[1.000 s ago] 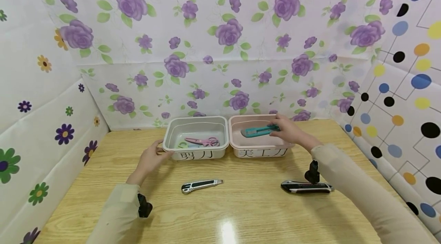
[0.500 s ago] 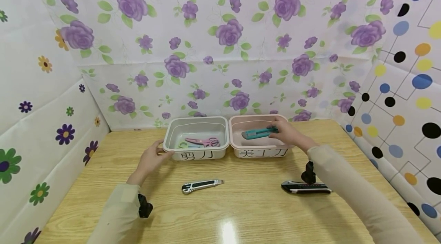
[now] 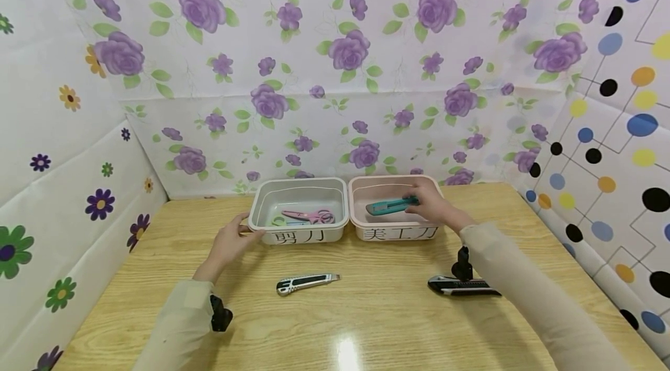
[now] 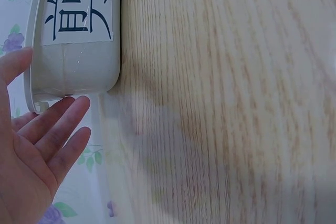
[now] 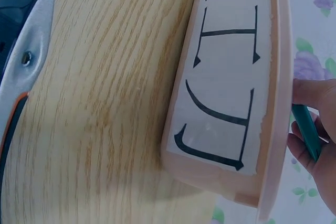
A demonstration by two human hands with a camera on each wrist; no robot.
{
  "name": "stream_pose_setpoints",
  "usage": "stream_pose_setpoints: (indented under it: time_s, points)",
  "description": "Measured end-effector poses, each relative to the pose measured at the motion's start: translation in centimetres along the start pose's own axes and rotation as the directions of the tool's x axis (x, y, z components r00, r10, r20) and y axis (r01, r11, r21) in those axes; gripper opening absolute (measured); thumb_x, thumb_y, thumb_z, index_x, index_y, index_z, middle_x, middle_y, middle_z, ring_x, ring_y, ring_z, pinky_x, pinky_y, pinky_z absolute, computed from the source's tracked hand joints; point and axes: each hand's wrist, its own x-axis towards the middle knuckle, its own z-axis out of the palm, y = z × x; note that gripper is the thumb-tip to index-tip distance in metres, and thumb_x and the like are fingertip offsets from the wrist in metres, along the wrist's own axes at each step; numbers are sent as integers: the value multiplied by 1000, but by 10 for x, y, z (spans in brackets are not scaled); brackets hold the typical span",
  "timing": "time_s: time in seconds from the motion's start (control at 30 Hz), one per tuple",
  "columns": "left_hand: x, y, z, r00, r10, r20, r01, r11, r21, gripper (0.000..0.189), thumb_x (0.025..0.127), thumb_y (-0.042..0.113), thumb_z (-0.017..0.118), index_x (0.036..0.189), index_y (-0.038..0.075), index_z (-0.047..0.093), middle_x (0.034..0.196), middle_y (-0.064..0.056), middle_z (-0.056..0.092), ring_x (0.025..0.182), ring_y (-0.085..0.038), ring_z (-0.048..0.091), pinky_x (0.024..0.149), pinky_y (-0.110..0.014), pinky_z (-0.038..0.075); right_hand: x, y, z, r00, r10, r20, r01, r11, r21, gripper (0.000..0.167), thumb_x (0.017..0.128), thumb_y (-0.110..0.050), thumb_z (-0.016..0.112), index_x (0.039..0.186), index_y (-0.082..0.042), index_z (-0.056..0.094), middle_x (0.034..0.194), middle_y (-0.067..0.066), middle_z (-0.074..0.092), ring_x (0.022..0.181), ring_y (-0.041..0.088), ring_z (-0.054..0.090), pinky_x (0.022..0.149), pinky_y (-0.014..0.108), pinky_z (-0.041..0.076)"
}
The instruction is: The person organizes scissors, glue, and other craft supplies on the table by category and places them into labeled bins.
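Note:
My right hand [image 3: 428, 203] pinches one end of a teal utility knife [image 3: 388, 206], held within the mouth of the pink bin [image 3: 395, 223]. In the right wrist view, only a bit of the teal utility knife [image 5: 310, 135] shows between thumb and fingers beyond the rim. My left hand [image 3: 229, 243] touches the left front corner of the white bin [image 3: 267, 236]. Its thumb is at the rim and its fingers, fairly straight, rest against the end wall in the left wrist view. Pink scissors [image 3: 314, 217] and a green-handled item [image 3: 278, 221] lie inside the white bin.
A silver-and-black utility knife [image 3: 306, 283] lies on the wooden table [image 3: 366, 313] in front of the white bin. Another black utility knife [image 3: 452, 285] lies to the right, partly under the right forearm. Floral sheeting [image 3: 314, 127] stands behind the bins, which carry printed labels.
The right hand has moved slightly left and down with the teal utility knife, lower into the pink bin. The left hand has stayed at the white bin.

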Motion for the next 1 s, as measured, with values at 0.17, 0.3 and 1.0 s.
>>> stream_pose_setpoints:
  time_s: [0.17, 0.3, 1.0]
  points:
    - [-1, 2, -1, 1000, -7, -1, 7, 1000, 11, 67, 85, 39, 61, 136, 3, 36, 110, -23, 61, 98, -35, 59, 79, -49, 47, 3, -2, 5, 999, 27, 36, -28, 999, 37, 28, 76, -7, 72, 100, 4, 65, 98, 16, 58, 86, 27, 54, 73, 40, 46]
    - [-1, 3, -1, 1000, -6, -1, 6, 1000, 12, 68, 85, 40, 61, 136, 3, 36, 109, -23, 61, 98, -35, 59, 79, -49, 47, 5, -2, 8, 998, 47, 53, -49, 997, 51, 29, 77, -8, 72, 102, 4, 65, 97, 15, 57, 84, 24, 53, 71, 38, 46]
    - [1, 0, 1, 1000, 1, -6, -1, 1000, -16, 68, 84, 39, 62, 136, 3, 36, 108, -22, 62, 97, -34, 60, 78, -47, 48, 10, 3, 18, 995, 80, 60, -80, 997, 1, 27, 76, -13, 73, 98, 1, 68, 94, 12, 66, 94, 31, 57, 87, 45, 44]
